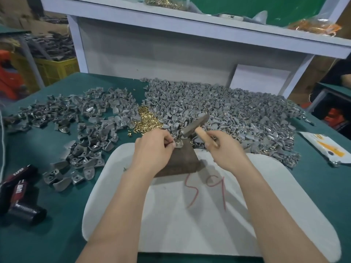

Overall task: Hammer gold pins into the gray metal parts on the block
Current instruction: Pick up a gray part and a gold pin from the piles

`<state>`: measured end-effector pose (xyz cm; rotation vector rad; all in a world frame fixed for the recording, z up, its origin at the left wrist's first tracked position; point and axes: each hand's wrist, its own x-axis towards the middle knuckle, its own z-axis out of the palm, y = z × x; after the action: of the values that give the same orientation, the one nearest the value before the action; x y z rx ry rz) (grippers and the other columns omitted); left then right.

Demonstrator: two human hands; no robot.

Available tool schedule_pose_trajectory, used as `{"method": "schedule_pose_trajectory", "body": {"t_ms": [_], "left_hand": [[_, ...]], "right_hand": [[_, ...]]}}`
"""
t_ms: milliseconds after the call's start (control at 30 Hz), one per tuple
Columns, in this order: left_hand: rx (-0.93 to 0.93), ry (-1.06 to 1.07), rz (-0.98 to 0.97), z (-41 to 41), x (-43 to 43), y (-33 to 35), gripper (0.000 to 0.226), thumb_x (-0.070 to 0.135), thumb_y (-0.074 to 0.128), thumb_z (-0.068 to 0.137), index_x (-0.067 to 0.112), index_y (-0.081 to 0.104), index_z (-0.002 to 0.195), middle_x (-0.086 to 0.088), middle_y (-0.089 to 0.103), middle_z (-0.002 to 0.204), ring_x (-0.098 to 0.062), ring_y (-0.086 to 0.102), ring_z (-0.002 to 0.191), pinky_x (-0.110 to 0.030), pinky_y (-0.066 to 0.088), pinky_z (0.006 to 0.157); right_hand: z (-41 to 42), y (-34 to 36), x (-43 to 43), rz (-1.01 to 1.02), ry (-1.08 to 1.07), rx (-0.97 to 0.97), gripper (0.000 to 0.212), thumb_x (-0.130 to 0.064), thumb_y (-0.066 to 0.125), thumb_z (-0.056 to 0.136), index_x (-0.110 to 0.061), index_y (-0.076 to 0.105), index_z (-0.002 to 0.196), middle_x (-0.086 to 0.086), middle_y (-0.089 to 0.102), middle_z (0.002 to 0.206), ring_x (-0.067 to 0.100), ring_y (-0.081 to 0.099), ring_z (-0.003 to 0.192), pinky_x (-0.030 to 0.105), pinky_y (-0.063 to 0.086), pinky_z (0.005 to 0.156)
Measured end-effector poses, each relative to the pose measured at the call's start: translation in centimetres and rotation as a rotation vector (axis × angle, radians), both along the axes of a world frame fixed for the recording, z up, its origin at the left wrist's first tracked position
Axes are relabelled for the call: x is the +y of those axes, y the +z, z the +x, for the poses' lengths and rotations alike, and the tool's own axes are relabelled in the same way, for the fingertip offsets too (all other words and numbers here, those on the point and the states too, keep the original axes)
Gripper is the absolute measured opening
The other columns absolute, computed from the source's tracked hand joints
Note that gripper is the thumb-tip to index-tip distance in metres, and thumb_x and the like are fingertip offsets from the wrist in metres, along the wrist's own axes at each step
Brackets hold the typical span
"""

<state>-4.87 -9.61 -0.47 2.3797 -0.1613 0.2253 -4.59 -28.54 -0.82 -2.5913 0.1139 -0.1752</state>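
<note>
A dark metal block (183,160) stands on a white pad (190,215) in front of me. On its top lies one gray metal part (179,144), pinched at its left edge by my left hand (153,149). My right hand (227,149) grips the wooden handle of a hammer (195,123); its steel head hangs tilted just above and behind the part. A heap of gold pins (147,120) lies behind the block. I cannot tell whether a pin sits in the part.
Big piles of gray metal parts cover the green table, to the left (76,118) and to the right (237,112). Black and red objects (20,194) lie at the left edge, a printed bag (322,147) at the right. A white shelf (190,21) rises behind.
</note>
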Motion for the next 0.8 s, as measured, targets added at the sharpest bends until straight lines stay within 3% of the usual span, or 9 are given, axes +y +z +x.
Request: {"method": "schedule_pose_trajectory", "body": {"t_ms": [100,167,233,367,433,533,600,667,800], "left_hand": [[0.007,0.009,-0.004,0.0,0.1,0.0,0.007,0.024,0.062,0.089,0.022,0.069,0.087,0.009,0.064,0.085,-0.020,0.060,0.095,-0.041,0.047,0.092],[-0.007,0.008,-0.010,0.1,0.0,0.0,0.007,0.024,0.062,0.090,0.022,0.068,0.087,0.011,0.061,0.083,-0.019,0.060,0.095,-0.042,0.046,0.092],[-0.031,0.001,-0.048,0.1,-0.1,0.0,0.007,0.023,0.062,0.089,0.023,0.067,0.086,0.011,0.059,0.082,-0.019,0.060,0.094,-0.041,0.046,0.092],[-0.070,-0.036,-0.250,0.5,-0.3,-0.2,0.009,0.014,0.063,0.088,0.017,0.069,0.092,0.001,0.066,0.093,-0.016,0.061,0.088,-0.028,0.048,0.084],[-0.088,0.016,-0.419,0.7,-0.1,-0.1,0.014,0.013,0.061,0.089,0.015,0.068,0.101,0.004,0.066,0.096,-0.010,0.060,0.084,-0.020,0.045,0.079],[-0.129,0.184,-0.695,1.0,0.5,0.1,0.020,0.015,0.058,0.092,0.019,0.063,0.110,0.015,0.062,0.097,0.006,0.056,0.085,-0.004,0.041,0.073],[-0.176,0.305,-0.848,1.1,0.8,0.3,0.019,0.014,0.055,0.093,0.023,0.061,0.109,0.013,0.062,0.103,0.004,0.055,0.093,-0.005,0.038,0.078],[-0.225,0.413,-0.989,1.1,1.2,0.6,0.019,0.012,0.053,0.093,0.027,0.057,0.105,0.012,0.060,0.105,-0.002,0.056,0.099,-0.010,0.039,0.082],[-0.362,0.536,-1.120,1.1,2.1,1.0,0.023,0.006,0.048,0.092,0.024,0.054,0.106,0.007,0.058,0.110,-0.003,0.055,0.095,-0.008,0.040,0.076]], "right_hand": [[0.4,-0.8,-0.1,-0.053,0.024,0.040,0.033,-0.040,0.048,0.096,-0.028,0.055,0.126,-0.006,0.061,0.089,0.014,0.053,0.074,0.029,0.040,0.065],[0.5,-1.0,-0.2,-0.116,-0.006,-0.064,0.039,-0.046,0.049,0.094,-0.027,0.054,0.128,0.003,0.060,0.107,0.019,0.053,0.088,0.031,0.043,0.076],[0.2,-0.2,0.5,-0.021,0.040,-0.219,0.042,-0.048,0.054,0.090,-0.029,0.055,0.127,0.003,0.057,0.107,0.019,0.055,0.093,0.032,0.045,0.085],[0.4,1.4,4.0,0.223,0.320,-0.125,0.015,-0.027,0.065,0.086,-0.033,0.065,0.100,-0.007,0.069,0.088,0.008,0.065,0.082,0.030,0.052,0.082],[1.5,2.1,4.9,0.230,0.266,-0.203,0.009,-0.019,0.063,0.088,-0.025,0.067,0.092,-0.012,0.068,0.084,-0.002,0.063,0.076,0.020,0.052,0.080],[4.1,4.0,5.0,0.332,-0.034,-0.368,0.023,-0.017,0.057,0.092,-0.021,0.061,0.115,-0.006,0.065,0.104,-0.004,0.057,0.084,0.021,0.049,0.085],[5.6,4.7,5.4,0.226,-0.178,-0.250,0.055,-0.024,0.056,0.093,-0.024,0.033,0.144,0.008,0.048,0.136,0.017,0.051,0.117,0.035,0.041,0.101],[6.1,4.4,7.0,0.033,-0.122,-0.105,0.073,-0.028,0.057,0.092,-0.033,0.012,0.149,0.015,0.025,0.151,0.033,0.031,0.136,0.047,0.029,0.111],[5.6,2.9,13.1,-0.030,0.422,-0.119,0.039,-0.021,0.060,0.090,-0.025,0.056,0.128,0.003,0.062,0.123,0.018,0.058,0.107,0.032,0.048,0.092]]}}
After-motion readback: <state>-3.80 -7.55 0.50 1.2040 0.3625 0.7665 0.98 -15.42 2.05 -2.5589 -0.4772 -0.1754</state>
